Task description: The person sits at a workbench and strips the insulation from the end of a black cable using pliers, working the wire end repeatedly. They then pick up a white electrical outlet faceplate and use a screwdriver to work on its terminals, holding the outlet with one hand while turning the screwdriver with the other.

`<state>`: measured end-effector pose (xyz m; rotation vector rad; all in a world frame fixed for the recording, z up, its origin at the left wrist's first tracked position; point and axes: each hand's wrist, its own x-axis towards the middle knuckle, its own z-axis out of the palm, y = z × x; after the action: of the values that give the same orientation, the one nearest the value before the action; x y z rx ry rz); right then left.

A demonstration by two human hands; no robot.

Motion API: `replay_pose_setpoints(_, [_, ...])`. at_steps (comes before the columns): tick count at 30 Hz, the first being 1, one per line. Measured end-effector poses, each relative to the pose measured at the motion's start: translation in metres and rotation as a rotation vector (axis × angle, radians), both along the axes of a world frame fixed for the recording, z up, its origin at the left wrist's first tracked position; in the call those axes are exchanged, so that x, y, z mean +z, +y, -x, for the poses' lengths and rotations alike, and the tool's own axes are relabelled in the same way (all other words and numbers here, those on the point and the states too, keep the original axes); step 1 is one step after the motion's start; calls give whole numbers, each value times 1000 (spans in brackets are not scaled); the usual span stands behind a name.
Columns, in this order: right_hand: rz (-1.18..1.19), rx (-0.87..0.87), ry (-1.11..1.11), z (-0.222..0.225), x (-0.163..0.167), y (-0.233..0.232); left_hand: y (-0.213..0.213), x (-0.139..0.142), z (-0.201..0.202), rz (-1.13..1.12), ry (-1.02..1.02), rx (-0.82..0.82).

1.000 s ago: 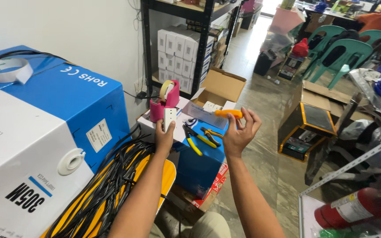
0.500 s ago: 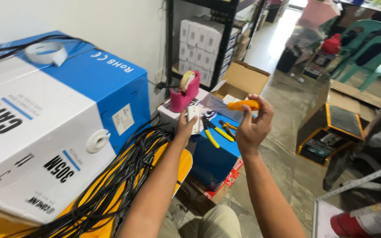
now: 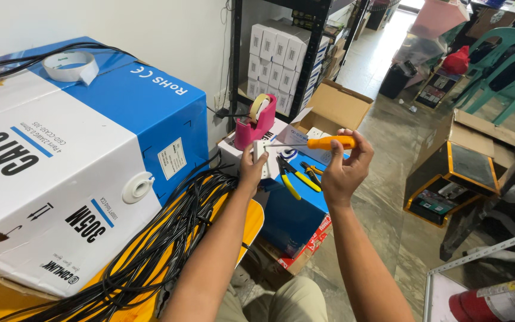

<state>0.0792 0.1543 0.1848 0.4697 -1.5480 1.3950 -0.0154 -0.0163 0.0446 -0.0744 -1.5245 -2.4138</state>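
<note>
Crowding the hands — pink tape dispenser (image 3: 256, 124), yellow-handled cutters (image 3: 293, 179), black cables (image 3: 168, 232).

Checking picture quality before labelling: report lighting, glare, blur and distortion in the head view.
Head view: even daylight, brightest in the far doorway; glossy floor shows reflections; right hand, orange-handled screwdriver and left hand are sharp; wide-angle lens bends the cable box and edges.

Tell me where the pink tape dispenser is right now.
In the head view, the pink tape dispenser stands just left of and behind the left hand, in front of the dark shelf rack.
</note>
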Motion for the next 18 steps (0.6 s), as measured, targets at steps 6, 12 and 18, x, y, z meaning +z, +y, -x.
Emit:
replay_pose_setpoints(6, [-49, -101, -103, 3, -1, -1, -5, 6, -1, 33, 3, 121])
replay_pose_setpoints(12, [-283, -295, -224, -5, 9, -8, -6, 16, -7, 90, -29, 197])
replay_pose_setpoints(18, [-576, -418, -318, -13, 44, -18, -12, 14, 2, 38, 57, 196])
